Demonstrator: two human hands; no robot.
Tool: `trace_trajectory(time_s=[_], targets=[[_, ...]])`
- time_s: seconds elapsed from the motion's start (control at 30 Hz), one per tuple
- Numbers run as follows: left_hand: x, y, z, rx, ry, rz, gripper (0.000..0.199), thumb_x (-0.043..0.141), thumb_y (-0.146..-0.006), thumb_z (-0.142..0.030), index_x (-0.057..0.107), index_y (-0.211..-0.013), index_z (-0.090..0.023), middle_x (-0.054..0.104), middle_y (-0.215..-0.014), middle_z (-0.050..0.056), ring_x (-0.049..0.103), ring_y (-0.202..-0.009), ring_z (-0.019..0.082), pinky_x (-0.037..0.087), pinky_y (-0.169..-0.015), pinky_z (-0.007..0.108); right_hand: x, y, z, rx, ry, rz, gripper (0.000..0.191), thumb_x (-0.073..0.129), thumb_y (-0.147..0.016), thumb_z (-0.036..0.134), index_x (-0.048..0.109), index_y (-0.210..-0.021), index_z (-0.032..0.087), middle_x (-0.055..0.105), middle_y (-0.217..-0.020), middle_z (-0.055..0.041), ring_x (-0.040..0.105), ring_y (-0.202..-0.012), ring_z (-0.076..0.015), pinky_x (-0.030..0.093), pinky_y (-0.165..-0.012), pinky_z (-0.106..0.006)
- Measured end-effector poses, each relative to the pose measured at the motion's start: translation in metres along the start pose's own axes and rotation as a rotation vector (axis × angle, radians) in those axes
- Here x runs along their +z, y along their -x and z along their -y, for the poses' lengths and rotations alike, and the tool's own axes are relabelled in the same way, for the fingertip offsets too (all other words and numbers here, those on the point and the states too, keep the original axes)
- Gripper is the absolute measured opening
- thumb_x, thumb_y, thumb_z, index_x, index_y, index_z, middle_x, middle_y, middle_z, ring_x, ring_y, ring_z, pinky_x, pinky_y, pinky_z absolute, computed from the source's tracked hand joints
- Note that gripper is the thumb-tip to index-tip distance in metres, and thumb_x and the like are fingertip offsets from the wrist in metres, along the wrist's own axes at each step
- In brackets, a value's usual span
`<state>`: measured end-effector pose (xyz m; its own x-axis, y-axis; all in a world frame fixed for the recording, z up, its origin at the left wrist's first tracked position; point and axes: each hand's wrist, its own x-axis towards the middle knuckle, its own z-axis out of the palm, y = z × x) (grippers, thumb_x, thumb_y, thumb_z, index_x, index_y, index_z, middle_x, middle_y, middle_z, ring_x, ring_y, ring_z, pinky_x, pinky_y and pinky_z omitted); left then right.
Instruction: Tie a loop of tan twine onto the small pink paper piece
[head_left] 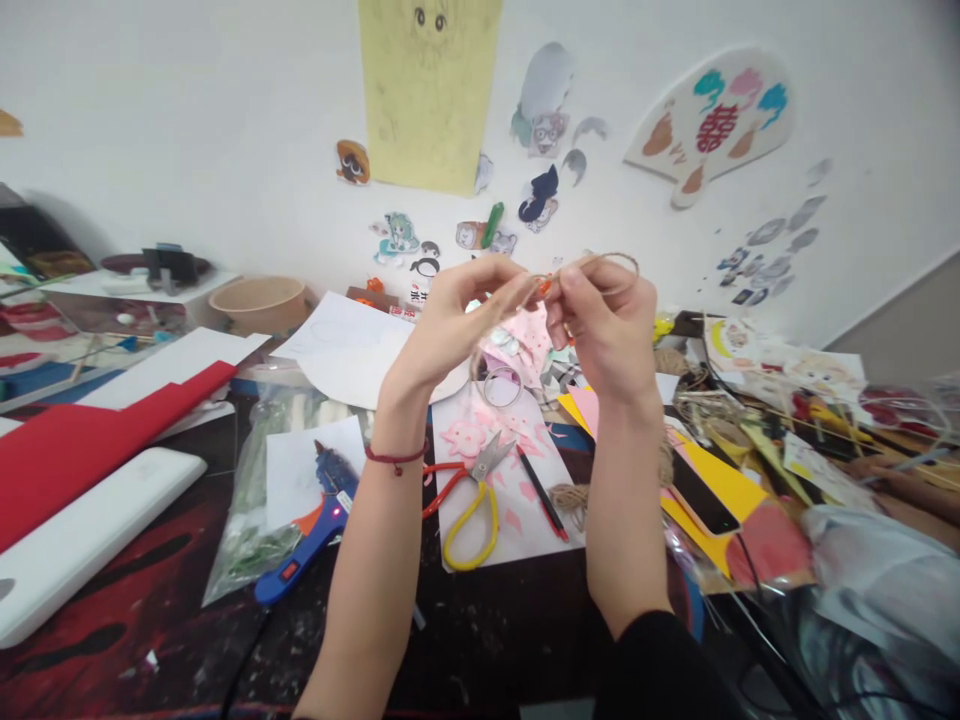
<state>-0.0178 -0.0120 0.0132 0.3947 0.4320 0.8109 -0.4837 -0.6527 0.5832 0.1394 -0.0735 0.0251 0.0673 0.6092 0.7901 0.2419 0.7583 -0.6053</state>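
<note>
Held up over the cluttered table, my left hand (465, 325) and my right hand (607, 325) pinch a length of jute twine (600, 266) between their fingertips. The twine forms a loop above my right hand. A small orange piece (545, 287) sits on it between my hands, partly hidden by my fingers. Below my hands lie a sheet of paper with pink cut-out shapes (499, 490), scissors with yellow and orange handles (471, 505), and a black-and-red pen (541, 492). A red string bracelet (394, 457) circles my left wrist.
A blue glue gun (315, 535) and a plastic bag of green material (255, 510) lie left of my arms. Red and white boards (90, 470) fill the left side. Coloured paper, a phone (705, 495) and sticks crowd the right. A drawing-covered wall stands behind.
</note>
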Motion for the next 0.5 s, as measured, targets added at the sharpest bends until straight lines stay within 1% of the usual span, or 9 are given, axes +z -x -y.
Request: trace_trajectory(time_s=[0.07, 0.1, 0.17, 0.23, 0.3, 0.4, 0.5], targets=[[0.0016, 0.0004, -0.0013, -0.001, 0.044, -0.005, 0.031, 0.059, -0.101, -0.041, 0.069, -0.083, -0.018, 0.064, -0.077, 0.002, 0.059, -0.075, 0.012, 0.046, -0.071, 0.028, 0.0031, 0.0002, 0.0002, -0.012, 0.025, -0.035, 0.036, 0.067, -0.092, 0.053, 0.066, -0.073, 0.022, 0.057, -0.06, 0.0041, 0.048, -0.042, -0.0054, 0.037, -0.038, -0.023], [0.002, 0.0006, -0.0022, -0.004, 0.06, 0.001, 0.03, 0.059, -0.101, -0.041, 0.068, -0.083, -0.018, 0.064, -0.076, 0.002, 0.059, -0.073, 0.011, 0.046, -0.07, 0.028, 0.0044, 0.0003, 0.0002, -0.021, 0.035, -0.047, 0.036, 0.067, -0.092, 0.052, 0.066, -0.074, 0.022, 0.057, -0.061, 0.0038, 0.049, -0.043, -0.0058, 0.037, -0.039, -0.024], [0.0026, 0.0011, -0.0041, -0.019, 0.102, 0.025, 0.024, 0.065, -0.097, -0.039, 0.069, -0.086, -0.018, 0.064, -0.075, 0.001, 0.06, -0.072, 0.011, 0.047, -0.069, 0.027, 0.0066, 0.0005, 0.0, -0.041, 0.054, -0.065, 0.033, 0.067, -0.092, 0.051, 0.066, -0.076, 0.023, 0.057, -0.063, 0.0032, 0.049, -0.045, -0.0068, 0.038, -0.04, -0.025], [0.0032, 0.0014, -0.0058, -0.048, 0.154, 0.043, 0.019, 0.074, -0.091, -0.037, 0.07, -0.086, -0.019, 0.064, -0.075, 0.001, 0.061, -0.07, 0.011, 0.048, -0.066, 0.026, 0.0081, 0.0007, -0.0001, -0.055, 0.086, -0.088, 0.032, 0.068, -0.092, 0.052, 0.065, -0.077, 0.024, 0.057, -0.066, 0.0026, 0.049, -0.045, -0.0075, 0.038, -0.041, -0.027], [0.0036, 0.0015, -0.0069, -0.074, 0.188, 0.052, 0.019, 0.078, -0.087, -0.037, 0.07, -0.087, -0.019, 0.065, -0.075, 0.0, 0.062, -0.069, 0.011, 0.049, -0.064, 0.026, 0.009, 0.001, 0.0, -0.057, 0.118, -0.105, 0.033, 0.067, -0.092, 0.054, 0.064, -0.077, 0.024, 0.058, -0.067, 0.0021, 0.049, -0.045, -0.0081, 0.039, -0.041, -0.028], [0.003, 0.0014, -0.0078, -0.108, 0.164, 0.023, 0.024, 0.075, -0.089, -0.044, 0.07, -0.088, -0.02, 0.064, -0.073, 0.001, 0.061, -0.067, 0.012, 0.052, -0.065, 0.027, 0.0089, 0.0014, 0.0, -0.058, 0.131, -0.108, 0.035, 0.066, -0.091, 0.056, 0.064, -0.077, 0.024, 0.058, -0.068, 0.0013, 0.049, -0.046, -0.0086, 0.039, -0.041, -0.028], [0.0008, 0.0017, -0.0082, -0.129, 0.12, 0.003, 0.026, 0.075, -0.088, -0.044, 0.069, -0.087, -0.019, 0.063, -0.072, 0.001, 0.06, -0.068, 0.012, 0.053, -0.066, 0.026, 0.0082, 0.0019, -0.0009, -0.055, 0.123, -0.092, 0.033, 0.067, -0.091, 0.054, 0.065, -0.077, 0.024, 0.058, -0.068, 0.0012, 0.048, -0.046, -0.0086, 0.039, -0.042, -0.029]])
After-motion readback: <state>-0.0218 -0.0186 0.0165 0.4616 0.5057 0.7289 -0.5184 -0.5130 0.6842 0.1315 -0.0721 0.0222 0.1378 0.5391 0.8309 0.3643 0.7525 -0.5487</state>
